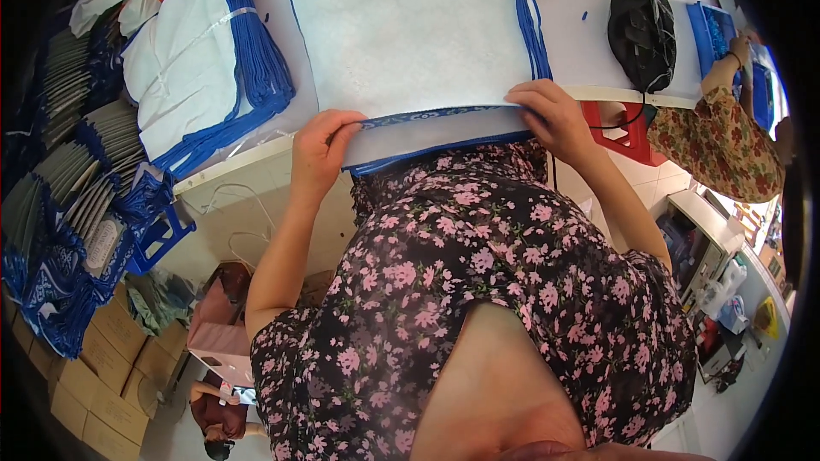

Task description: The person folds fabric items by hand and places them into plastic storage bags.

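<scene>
A white square cloth with blue edging [410, 30] lies flat before me on top of other blue-edged pieces. Along its near side a strip with a patterned blue band [436, 138] hangs over the table's front edge, against my dress. My left hand [326, 149] is closed on the strip's left end, thumb against fingers. At the right end, my right hand [551, 117] pinches the same near edge, its fingertips on the cloth's corner. Parts of the strip under both hands are hidden.
A tied bundle of blue-edged white cloths [192, 60] lies on the left of the table. Farther left are stacked blue patterned pieces [64, 230] above cardboard boxes [111, 376]. A black bag [641, 30] rests at right, near another person's arm [722, 72].
</scene>
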Tool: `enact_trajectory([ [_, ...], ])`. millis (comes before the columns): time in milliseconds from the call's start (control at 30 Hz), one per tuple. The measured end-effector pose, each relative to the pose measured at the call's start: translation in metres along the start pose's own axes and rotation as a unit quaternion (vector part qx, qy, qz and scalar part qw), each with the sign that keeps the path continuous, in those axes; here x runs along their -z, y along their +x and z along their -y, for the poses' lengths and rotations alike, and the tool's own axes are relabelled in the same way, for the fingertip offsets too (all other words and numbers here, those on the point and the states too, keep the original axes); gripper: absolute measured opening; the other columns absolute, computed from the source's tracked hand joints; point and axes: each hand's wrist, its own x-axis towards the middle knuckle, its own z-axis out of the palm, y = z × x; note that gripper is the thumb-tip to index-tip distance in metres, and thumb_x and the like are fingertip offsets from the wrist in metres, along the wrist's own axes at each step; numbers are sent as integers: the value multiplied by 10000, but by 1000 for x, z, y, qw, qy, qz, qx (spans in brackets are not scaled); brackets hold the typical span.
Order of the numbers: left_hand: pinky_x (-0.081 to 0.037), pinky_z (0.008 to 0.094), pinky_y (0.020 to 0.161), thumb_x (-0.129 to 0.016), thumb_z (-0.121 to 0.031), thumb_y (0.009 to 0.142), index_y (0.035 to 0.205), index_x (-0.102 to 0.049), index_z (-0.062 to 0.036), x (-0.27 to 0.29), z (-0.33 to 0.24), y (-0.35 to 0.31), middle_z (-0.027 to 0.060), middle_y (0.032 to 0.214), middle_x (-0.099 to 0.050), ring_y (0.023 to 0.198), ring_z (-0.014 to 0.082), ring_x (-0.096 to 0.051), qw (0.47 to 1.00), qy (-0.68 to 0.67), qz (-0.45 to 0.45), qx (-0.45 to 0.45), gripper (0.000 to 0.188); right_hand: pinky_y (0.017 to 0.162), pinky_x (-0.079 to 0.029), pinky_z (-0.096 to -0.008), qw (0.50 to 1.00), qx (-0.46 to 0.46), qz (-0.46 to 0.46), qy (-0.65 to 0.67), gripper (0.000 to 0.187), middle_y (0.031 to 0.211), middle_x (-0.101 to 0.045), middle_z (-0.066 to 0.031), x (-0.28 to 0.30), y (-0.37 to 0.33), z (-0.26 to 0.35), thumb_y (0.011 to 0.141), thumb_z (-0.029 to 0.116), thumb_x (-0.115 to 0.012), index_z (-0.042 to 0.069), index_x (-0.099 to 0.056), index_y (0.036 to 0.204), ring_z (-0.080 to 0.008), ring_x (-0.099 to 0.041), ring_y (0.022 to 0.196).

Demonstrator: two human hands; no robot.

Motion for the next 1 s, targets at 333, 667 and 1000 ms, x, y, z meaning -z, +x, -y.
enact_trajectory([
  [333, -490, 396, 827, -584, 51, 815, 951, -682, -70, 17, -1, -26, 99, 966, -702, 947, 310, -644, 988, 112, 14, -110, 208, 773, -512, -375, 998, 34, 9, -60, 220, 947, -700, -65, 31, -30, 4, 760, 34, -721, 69, -679, 974, -277, -659, 882],
  [667, -426, 241, 714, -524, 15, 927, 1084, -625, -47, -19, -12, 12, 50, 926, -596, 791, 120, -549, 956, -160, -239, 58, 196, 641, -453, -213, 915, -316, -36, 248, 116, 822, -654, 1, 37, -10, -13, 883, 99, -691, 25, -649, 962, -56, -577, 732],
  [1000, -445, 249, 668, -555, -22, 946, 1123, -622, -44, -36, -4, 32, 60, 944, -598, 761, 113, -532, 949, -78, -286, 109, 190, 643, -485, -282, 913, -360, -189, 46, 158, 751, -623, -114, 5, 10, 15, 968, 160, -598, 38, -574, 1067, -165, -594, 663],
])
